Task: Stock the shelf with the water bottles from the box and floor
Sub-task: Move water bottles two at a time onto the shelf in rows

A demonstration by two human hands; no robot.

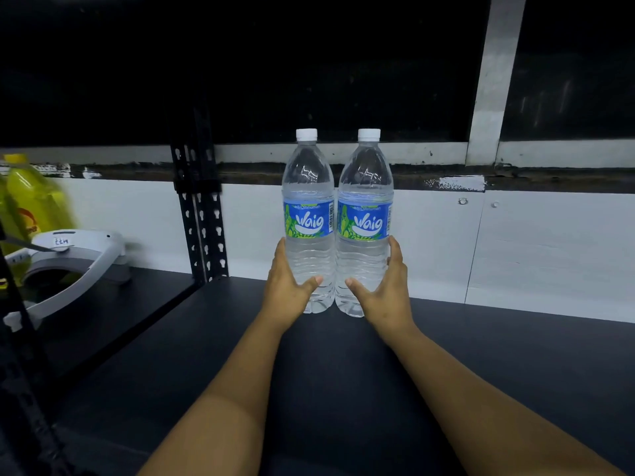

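Observation:
Two clear water bottles with white caps and blue "Waig" labels stand upright side by side, touching, on the dark shelf board (343,372) near its back. My left hand (287,286) grips the lower part of the left bottle (308,201), thumb across its front. The right bottle (366,201) is held low down by my right hand (386,286) in the same way. Both forearms reach over the shelf from the near edge. The box and floor are out of view.
A black slotted shelf upright (202,218) stands left of the bottles. Beyond it, on the neighbouring shelf, lie a white headset-like device (79,255) and yellow bottles (31,197). A white wall panel (515,242) runs behind the shelf.

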